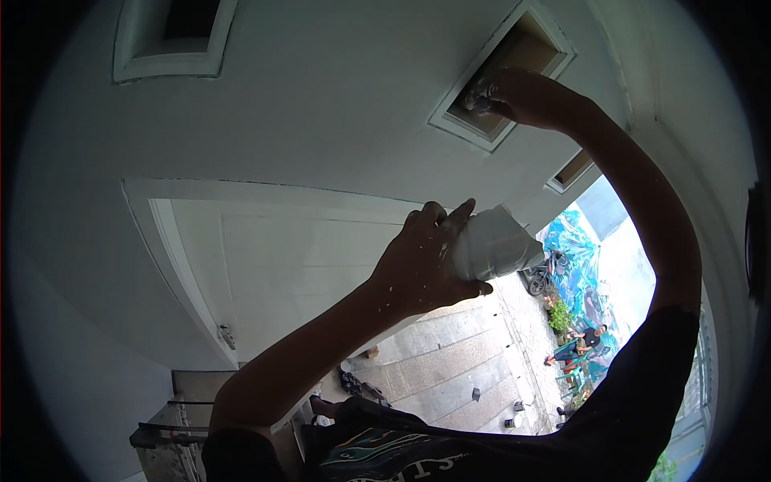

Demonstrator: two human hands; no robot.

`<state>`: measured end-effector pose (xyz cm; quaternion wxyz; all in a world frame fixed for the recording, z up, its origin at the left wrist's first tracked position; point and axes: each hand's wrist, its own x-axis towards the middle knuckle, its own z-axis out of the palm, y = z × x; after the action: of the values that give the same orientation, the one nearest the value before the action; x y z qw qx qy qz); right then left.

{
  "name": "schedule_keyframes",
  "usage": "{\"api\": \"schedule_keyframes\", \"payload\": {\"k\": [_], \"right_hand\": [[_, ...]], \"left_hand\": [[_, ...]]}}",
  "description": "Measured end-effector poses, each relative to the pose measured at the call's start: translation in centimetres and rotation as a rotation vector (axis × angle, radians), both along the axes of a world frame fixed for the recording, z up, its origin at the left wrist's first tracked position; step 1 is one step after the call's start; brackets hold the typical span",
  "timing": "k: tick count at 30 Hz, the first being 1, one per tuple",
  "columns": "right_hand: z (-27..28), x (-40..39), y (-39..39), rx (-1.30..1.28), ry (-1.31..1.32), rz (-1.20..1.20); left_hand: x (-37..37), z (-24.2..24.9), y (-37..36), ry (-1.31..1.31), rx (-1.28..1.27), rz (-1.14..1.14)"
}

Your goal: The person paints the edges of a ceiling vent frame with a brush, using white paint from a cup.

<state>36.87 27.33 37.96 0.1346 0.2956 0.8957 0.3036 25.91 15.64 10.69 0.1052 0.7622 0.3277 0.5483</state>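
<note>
My left hand (422, 261), spotted with white paint, is wrapped round a whitish, paint-smeared plastic cup (496, 245) in the middle of the view. The cup is tilted, and I cannot see into it. My right hand (490, 92) reaches up into a white-framed opening (462, 132) high in the wall. Its fingers are closed near the lower left inner edge of the frame. Whatever lies between them is too dark and small to name.
A white door (313, 249) with a handle (226, 336) is below the openings. Another framed opening (173, 64) sits at upper left. Metal rails (173, 430) are at lower left. Outside, a seated person (586, 341), a motorbike (536, 279) and blue tarps (574, 249) appear beyond the paving (450, 361).
</note>
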Motion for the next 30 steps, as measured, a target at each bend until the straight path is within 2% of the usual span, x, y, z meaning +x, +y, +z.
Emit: {"api": "schedule_keyframes", "payload": {"k": [2,5,7,10,13,17,19,23,25,30], "right_hand": [[0.0,0.0,0.1,-0.016,-0.02,-0.031],[0.8,0.3,0.7,-0.076,-0.147,0.1],[1.7,-1.1,-0.9,-0.133,0.011,-0.234],[1.9,-1.8,-1.7,-0.055,-0.029,-0.091],[0.1,-0.4,1.0,-0.06,-0.066,-0.033],[1.5,-0.7,-1.0,-0.096,-0.126,-0.066],[2.7,-2.9,-4.9,-0.024,-0.084,-0.335],[2.7,-1.1,-3.1,0.003,-0.043,-0.197],[1.9,-0.5,-2.6,-0.033,-0.109,-0.118],[2.5,-0.6,-4.8,0.024,-0.092,-0.231]], "left_hand": [[-0.3,0.1,-0.3,-0.018,0.032,-0.015],[-0.5,0.0,-0.1,-0.019,0.071,0.015],[-0.8,0.2,-0.3,-0.014,0.054,0.021],[-1.2,0.5,-0.3,-0.008,0.046,0.028],[-1.2,0.5,-0.5,-0.007,0.053,0.021],[-1.2,0.4,-0.5,0.038,0.055,0.05],[-1.4,0.4,-0.5,0.028,0.05,0.035],[-1.6,0.4,-0.5,0.023,0.057,0.036],[-1.4,0.5,-0.6,0.033,0.052,0.032],[-1.4,0.4,-0.6,0.037,0.05,0.027]]}}
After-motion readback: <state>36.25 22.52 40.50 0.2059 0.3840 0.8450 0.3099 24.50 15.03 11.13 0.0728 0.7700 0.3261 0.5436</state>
